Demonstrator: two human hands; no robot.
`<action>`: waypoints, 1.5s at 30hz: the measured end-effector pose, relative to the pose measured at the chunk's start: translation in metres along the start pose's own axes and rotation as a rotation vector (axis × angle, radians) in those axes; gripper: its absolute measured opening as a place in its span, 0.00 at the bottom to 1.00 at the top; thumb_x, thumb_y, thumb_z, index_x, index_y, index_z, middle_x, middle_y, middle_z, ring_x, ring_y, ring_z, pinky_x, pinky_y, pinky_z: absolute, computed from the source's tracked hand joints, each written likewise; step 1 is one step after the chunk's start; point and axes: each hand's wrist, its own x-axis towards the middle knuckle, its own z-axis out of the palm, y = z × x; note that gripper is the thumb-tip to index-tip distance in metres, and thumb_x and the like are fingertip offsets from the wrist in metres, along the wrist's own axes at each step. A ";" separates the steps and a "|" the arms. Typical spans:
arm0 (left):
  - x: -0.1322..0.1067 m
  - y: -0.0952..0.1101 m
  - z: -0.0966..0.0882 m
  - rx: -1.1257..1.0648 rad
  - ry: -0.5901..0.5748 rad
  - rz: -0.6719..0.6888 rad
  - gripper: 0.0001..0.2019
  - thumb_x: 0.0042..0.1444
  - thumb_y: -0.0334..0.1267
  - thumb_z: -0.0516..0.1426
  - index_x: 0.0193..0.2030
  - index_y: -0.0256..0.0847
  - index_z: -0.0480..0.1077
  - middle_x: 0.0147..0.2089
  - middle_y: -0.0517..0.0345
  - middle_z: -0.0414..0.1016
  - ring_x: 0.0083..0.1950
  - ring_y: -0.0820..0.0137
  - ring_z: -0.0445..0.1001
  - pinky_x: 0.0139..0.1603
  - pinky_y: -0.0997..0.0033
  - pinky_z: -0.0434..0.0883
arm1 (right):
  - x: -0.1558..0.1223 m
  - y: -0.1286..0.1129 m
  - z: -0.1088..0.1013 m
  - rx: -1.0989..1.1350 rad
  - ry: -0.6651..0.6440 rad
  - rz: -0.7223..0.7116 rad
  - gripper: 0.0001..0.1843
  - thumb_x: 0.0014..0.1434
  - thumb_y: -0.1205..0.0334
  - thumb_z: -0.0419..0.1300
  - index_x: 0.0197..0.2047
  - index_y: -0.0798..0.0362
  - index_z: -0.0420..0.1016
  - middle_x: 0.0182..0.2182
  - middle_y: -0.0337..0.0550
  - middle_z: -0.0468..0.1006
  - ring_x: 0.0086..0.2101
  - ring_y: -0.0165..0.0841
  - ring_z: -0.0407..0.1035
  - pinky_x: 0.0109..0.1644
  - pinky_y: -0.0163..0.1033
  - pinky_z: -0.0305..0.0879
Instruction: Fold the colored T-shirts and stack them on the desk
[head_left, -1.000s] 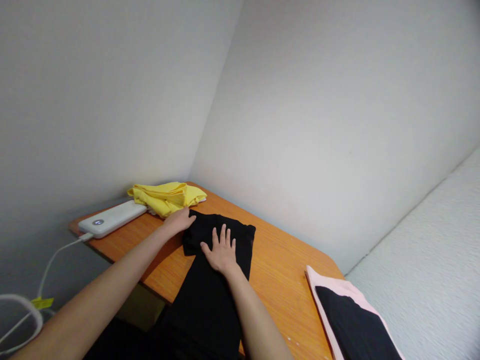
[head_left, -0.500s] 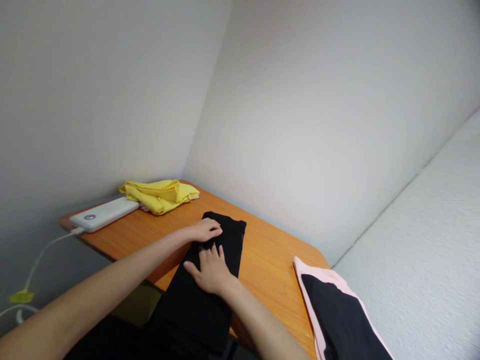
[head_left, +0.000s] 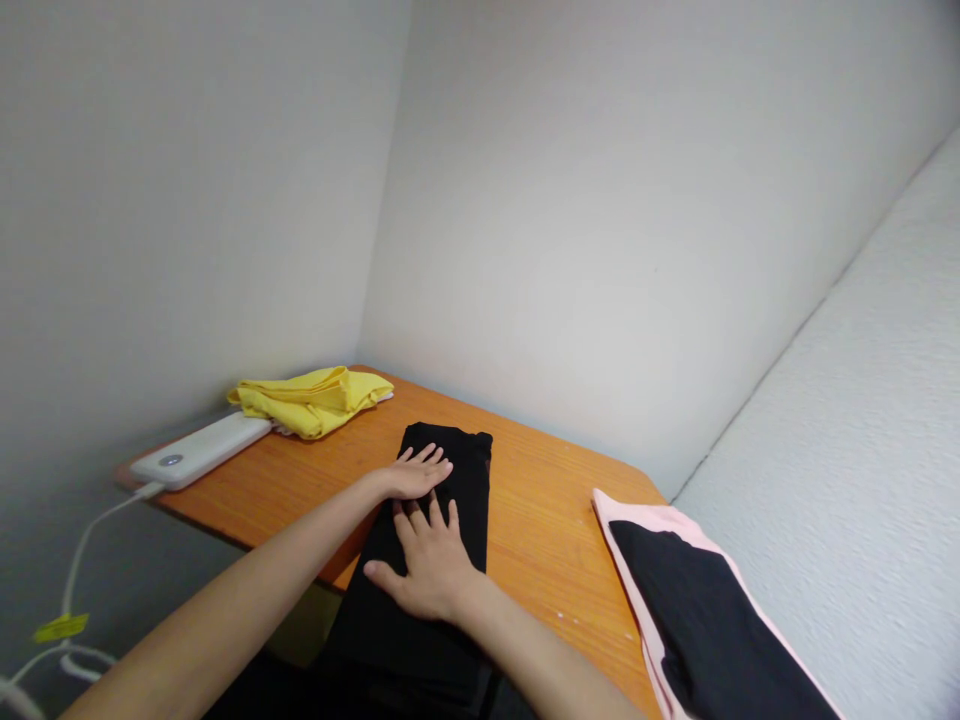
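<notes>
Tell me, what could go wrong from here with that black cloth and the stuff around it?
Two possible risks:

1. The folded black cloth, under the flat left hand and right hand, seems to run past the near edge of the orange-brown wooden table; a tug there might drag it off.

2. A thin white cable hangs off the table from the white oblong device; snagging it might pull the device down.

We see 2 plain walls meeting at an upright corner: a greyer left wall (head_left: 172, 200) and a brighter back wall (head_left: 585, 220). At right, a dark seam (head_left: 832, 287) borders a rough white surface (head_left: 862, 450). Our orange-brown, wood-grained bench (head_left: 540, 500) fills the corner under soft light.
</notes>
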 end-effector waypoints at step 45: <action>-0.145 0.036 0.030 -0.245 0.497 0.108 0.17 0.65 0.45 0.45 0.44 0.42 0.73 0.47 0.48 0.78 0.51 0.58 0.74 0.52 0.58 0.70 | -0.105 0.063 -0.020 0.368 0.415 0.389 0.17 0.65 0.66 0.48 0.36 0.55 0.78 0.32 0.46 0.80 0.36 0.37 0.74 0.39 0.37 0.65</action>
